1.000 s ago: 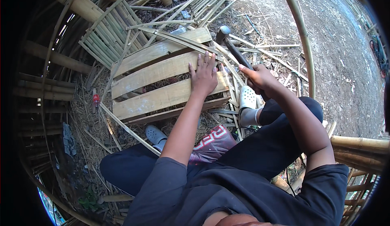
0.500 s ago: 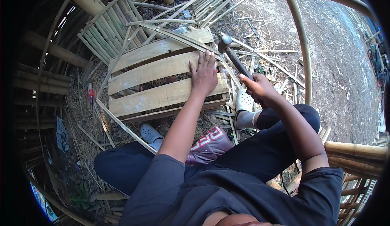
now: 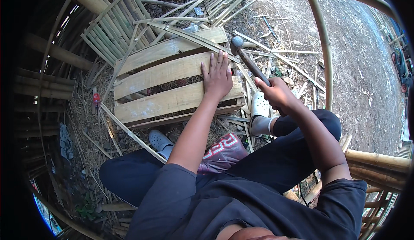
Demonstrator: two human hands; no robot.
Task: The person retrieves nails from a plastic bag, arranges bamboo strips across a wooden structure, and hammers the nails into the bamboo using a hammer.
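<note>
Altered only slightly over the last second: dipped the head of the hammer [image 3: 252, 65] a little lower beside the crate [image 3: 164, 102], then turned its round striking face up toward the light, without any visible contact against the wood. Kept the left hand [image 3: 217, 79] in the same spot — pressed flat and spread at the crate's right end, across the middle and near slats [image 3: 151, 78], grasping nothing. Holding the hammer by its shaft with the right hand [image 3: 276, 94], closed around it with the thumb laid along toward the head. Seems, in judgement, more like steadying the crate and poising the hammer than striking. Find the crate on the littered ground [image 3: 129, 143], just beyond the bent legs [image 3: 284, 143]. Notice flat, pale yellow slats, smooth-looking and smudged whitish in places, parted by long dark gaps with dry, straw-like stuff inside. Compare the hammer: blunt dull-metal head, slim dark shaft, perhaps wooden — hard to tell. Add thin, stiff bamboo strips [image 3: 194, 39], laid askew over the far edge near the fingertips, and a ribbed panel [image 3: 123, 31] of narrow greenish lengths behind. Set against such stiffness a soft, crumpled, reddish-grey printed cloth or bag [image 3: 224, 153], lying between the legs.
</note>
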